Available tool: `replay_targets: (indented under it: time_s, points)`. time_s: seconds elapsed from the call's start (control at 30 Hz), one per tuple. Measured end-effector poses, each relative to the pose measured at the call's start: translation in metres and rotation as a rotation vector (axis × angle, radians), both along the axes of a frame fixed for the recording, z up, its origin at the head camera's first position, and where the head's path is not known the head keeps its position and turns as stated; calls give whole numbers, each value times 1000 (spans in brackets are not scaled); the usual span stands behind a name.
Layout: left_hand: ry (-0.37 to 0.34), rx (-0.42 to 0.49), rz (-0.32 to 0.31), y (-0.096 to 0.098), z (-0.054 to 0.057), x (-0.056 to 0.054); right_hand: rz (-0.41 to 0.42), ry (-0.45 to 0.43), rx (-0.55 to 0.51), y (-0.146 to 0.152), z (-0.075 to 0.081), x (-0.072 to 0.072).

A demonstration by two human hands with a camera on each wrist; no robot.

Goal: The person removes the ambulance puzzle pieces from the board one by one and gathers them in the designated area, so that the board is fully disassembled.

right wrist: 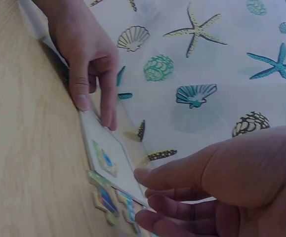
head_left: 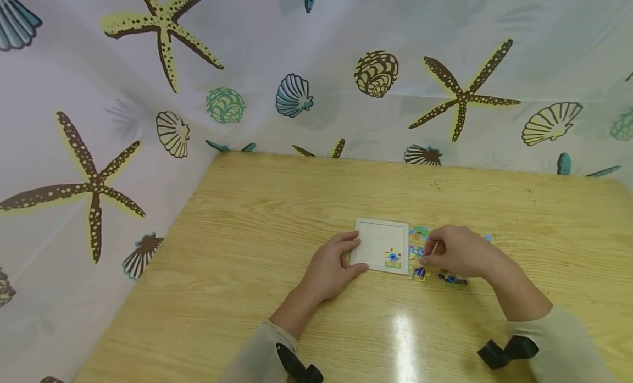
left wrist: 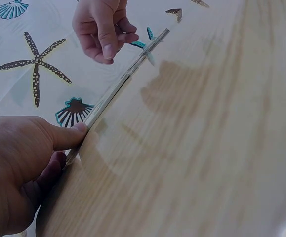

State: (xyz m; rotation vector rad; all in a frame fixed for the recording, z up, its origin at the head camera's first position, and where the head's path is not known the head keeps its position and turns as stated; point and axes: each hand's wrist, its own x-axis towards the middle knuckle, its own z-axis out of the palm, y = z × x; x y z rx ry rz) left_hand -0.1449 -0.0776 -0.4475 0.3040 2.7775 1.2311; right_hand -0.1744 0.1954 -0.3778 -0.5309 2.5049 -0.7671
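Note:
A white square puzzle board [head_left: 376, 240] with a raised rim lies on the table, one colourful puzzle piece [head_left: 393, 257] in its lower right corner. My left hand [head_left: 328, 267] holds the board's left side, its thumb at the near edge and fingers at the far left. Just right of the board, my right hand [head_left: 457, 251] hovers over loose puzzle pieces [head_left: 420, 273], hiding some of them. In the right wrist view, a gap shows between the right thumb [right wrist: 167, 177] and fingers, with no piece seen there. The left wrist view shows the board edge-on.
The wooden table [head_left: 237, 240] extends all round the board. A white cloth [head_left: 326, 48] printed with starfish and shells hangs behind and at the left. Light glares off the table in front of the board. Black straps [head_left: 506, 353] sit at both wrists.

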Motion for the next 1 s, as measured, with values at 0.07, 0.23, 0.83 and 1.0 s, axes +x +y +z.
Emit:
replay_targets:
  time_s: [0.07, 0.23, 0.83, 1.0]
  points:
    - [-1, 2, 0, 0, 0, 0, 22, 5, -38, -10, -3, -1]
    - [-8, 1, -6, -1, -1, 0, 40, 34, -47, -28, -11, -3]
    - [19, 2, -24, -2, -5, -1, 83, 62, 3, -47, -21, -1]
    - [25, -7, -17, -3, -4, -2, 52, 56, 7, -48, -20, -4]
